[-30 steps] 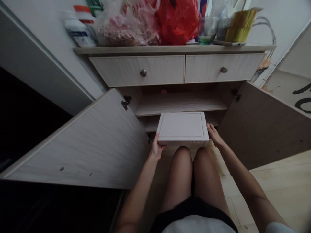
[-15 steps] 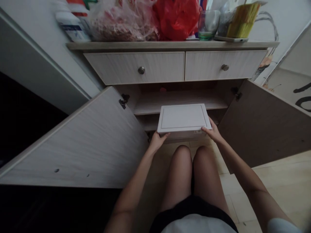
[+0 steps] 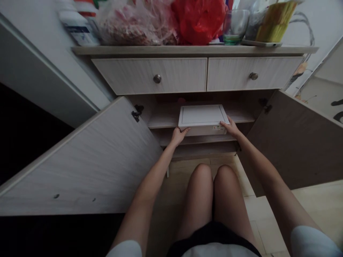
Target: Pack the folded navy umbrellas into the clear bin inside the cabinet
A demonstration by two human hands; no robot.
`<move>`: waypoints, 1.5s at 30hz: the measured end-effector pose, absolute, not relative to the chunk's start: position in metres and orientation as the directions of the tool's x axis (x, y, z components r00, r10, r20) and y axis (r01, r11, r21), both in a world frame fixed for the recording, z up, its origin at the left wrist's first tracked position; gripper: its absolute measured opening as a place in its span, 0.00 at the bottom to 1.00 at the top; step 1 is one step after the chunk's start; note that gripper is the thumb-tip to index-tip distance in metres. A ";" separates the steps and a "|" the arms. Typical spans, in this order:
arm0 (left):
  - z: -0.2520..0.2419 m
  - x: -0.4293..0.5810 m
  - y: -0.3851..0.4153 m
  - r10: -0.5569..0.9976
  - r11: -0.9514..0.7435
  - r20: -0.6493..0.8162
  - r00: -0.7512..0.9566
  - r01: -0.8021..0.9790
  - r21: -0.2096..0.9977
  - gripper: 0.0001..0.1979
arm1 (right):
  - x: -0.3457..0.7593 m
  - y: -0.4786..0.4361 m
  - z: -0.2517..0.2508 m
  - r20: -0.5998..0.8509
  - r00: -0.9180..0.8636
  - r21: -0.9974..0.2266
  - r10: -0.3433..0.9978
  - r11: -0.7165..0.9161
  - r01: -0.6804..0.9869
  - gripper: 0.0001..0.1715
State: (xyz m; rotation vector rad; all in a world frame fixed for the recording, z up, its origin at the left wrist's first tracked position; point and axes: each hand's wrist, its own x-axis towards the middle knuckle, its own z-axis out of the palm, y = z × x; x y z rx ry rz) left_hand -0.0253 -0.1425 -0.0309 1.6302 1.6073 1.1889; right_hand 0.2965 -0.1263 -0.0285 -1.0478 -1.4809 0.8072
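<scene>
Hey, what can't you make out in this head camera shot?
In the head view:
- Sticker on the white box: too small to read.
- Small red thing in the cabinet: too dark and small to name.
- Red bag: opaque plastic hides its contents; top edge cuts it off.
- White bottle: top edge cuts it off.

You have two hands (image 3: 180, 136) (image 3: 229, 127) on one white box (image 3: 202, 116), with two drawers (image 3: 149, 76) (image 3: 254, 73) above and two open cabinet doors (image 3: 80, 157) (image 3: 294, 142), left and right.
</scene>
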 end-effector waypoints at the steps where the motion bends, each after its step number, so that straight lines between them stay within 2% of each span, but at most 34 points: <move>1: -0.031 -0.025 -0.140 0.974 -0.115 0.195 -0.113 0.499 0.859 0.22 | 0.297 -0.122 -0.029 0.376 -0.008 -0.910 0.927 0.370 0.186 0.49; 8: -0.026 -0.023 -0.120 0.980 -0.101 0.181 -0.079 0.584 0.805 0.25 | 0.303 -0.095 -0.031 0.376 -0.045 -0.898 0.925 0.376 0.229 0.48; 10: -0.026 -0.021 -0.115 0.980 -0.091 0.181 -0.088 0.609 0.788 0.29 | 0.302 -0.088 -0.031 0.400 -0.028 -0.871 0.916 0.389 0.301 0.48; 12: -0.028 -0.018 -0.111 0.949 -0.127 0.279 -0.149 0.630 0.766 0.37 | 0.300 -0.087 -0.031 0.448 0.036 -0.812 0.893 0.389 0.434 0.49; 14: -0.030 -0.015 -0.112 0.860 -0.231 0.474 -0.188 0.685 0.691 0.44 | 0.295 -0.091 -0.030 0.546 0.104 -0.699 0.832 0.383 0.604 0.48; 15: -0.031 -0.013 -0.113 0.806 -0.293 0.571 -0.158 0.730 0.617 0.44 | 0.293 -0.096 -0.029 0.606 0.116 -0.620 0.787 0.375 0.689 0.45; 17: -0.033 -0.011 -0.119 0.725 -0.416 0.688 0.023 0.811 0.411 0.35 | 0.286 -0.110 -0.029 0.704 0.046 -0.427 0.709 0.371 0.825 0.34; 19: -0.036 -0.008 -0.127 0.682 -0.523 0.685 0.255 0.825 0.215 0.25 | 0.277 -0.125 -0.032 0.730 -0.120 -0.225 0.673 0.402 0.888 0.24; 20: -0.037 -0.007 -0.131 0.670 -0.558 0.662 0.336 0.816 0.150 0.24 | 0.273 -0.132 -0.034 0.718 -0.204 -0.141 0.666 0.425 0.894 0.23; 23: -0.042 -0.002 -0.140 0.672 -0.573 0.609 0.422 0.816 0.068 0.28 | 0.264 -0.144 -0.041 0.671 -0.331 -0.002 0.664 0.447 0.894 0.26; 31: -0.036 0.006 -0.125 0.741 -0.524 0.512 0.434 0.851 0.037 0.34 | 0.254 -0.131 -0.038 0.573 -0.303 0.013 0.761 0.362 0.932 0.33; 45: -0.011 0.019 -0.069 0.822 -0.481 0.429 0.375 0.860 0.169 0.35 | 0.241 -0.069 -0.026 0.442 -0.219 -0.082 0.870 0.283 0.956 0.39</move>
